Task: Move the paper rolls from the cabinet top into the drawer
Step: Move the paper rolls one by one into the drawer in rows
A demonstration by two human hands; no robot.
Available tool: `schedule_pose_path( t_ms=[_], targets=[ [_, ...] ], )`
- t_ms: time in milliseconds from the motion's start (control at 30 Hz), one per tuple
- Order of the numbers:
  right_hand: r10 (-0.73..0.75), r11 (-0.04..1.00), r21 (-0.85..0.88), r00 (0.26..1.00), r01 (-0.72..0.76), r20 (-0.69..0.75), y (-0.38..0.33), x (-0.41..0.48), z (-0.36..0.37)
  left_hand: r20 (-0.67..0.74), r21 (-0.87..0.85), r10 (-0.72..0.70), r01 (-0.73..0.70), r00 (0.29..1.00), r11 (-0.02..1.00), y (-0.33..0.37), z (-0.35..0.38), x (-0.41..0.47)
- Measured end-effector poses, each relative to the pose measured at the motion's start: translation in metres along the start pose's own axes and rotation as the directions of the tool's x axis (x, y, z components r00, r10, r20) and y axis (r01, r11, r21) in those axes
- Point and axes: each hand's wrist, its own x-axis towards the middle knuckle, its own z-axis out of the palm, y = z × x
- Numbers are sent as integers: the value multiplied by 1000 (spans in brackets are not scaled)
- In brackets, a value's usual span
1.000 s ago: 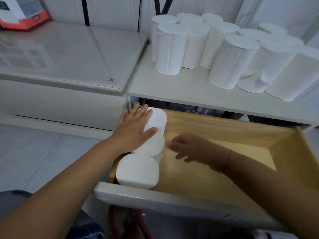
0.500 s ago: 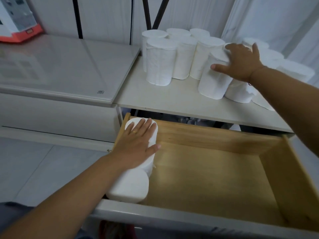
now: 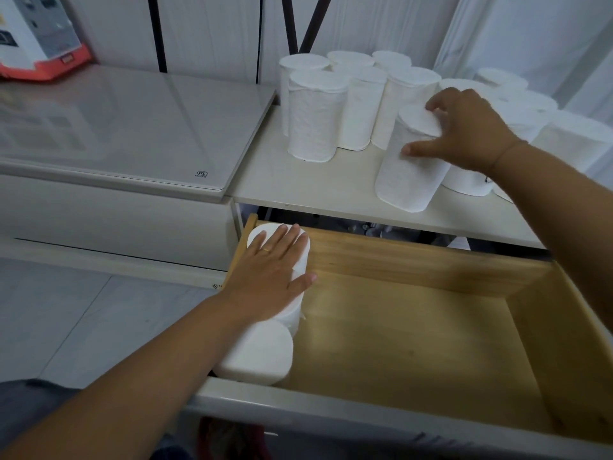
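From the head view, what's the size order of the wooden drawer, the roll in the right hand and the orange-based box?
1. drawer
2-3. roll and box: look alike; the box is cut off by the frame, so unranked.

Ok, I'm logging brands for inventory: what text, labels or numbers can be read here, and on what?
"CCC": oval mark on the glass top's corner; print beneath too small.
Print on the orange-and-white box: too blurred to read.
Small dark mark on one paper roll: unreadable.
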Motion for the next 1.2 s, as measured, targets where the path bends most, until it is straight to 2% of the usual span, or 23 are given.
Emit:
schedule_pose_path(
  t_ms=[167,400,500,600,800,900,967,1000,1067,1100,1200],
  targets=[
    [8,986,167,999,-15,44,-18,-43,-12,7,-10,-2,2,1000,1000,0,0,-1],
    [-176,911,402,971,97,165,-44,-131,13,2,-5,-6,6,1000,1000,-1,2,-1],
    [-218,919,377,944,113,249,-41,-150,57,5,-28,-10,10,1000,1000,-1,0,-1],
    [-235,936,320,936,145,262,-33,-164,95,4,-25,-4,4,1000,1000,-1,0,-1],
    [-123,950,311,957,37,263,-13,-176,116,5,-5,-3,3,1000,1000,-2,1,0],
    [94,938,294,950,-185,297,-8,-181,114,-4,-9,-1,1,1000,1000,-2,3,0],
    [215,850,356,873,-388,438,-9,-183,112,-12,-2,0,0,1000,1000,-3,3,-1],
    [231,741,430,796,-517,559,-10,-184,112,-14,1,1,-1,1000,1000,-3,3,-1],
    [178,406,517,620,-753,764,-15,-184,110,-14,2,2,-2,1000,1000,-3,3,0],
    [155,281,525,578,-804,801,-19,-183,110,-14,0,2,-2,1000,1000,-3,3,0],
    [167,59,548,549,-835,819,-30,-173,118,-12,-9,5,-5,1000,1000,-3,2,0]
  ],
)
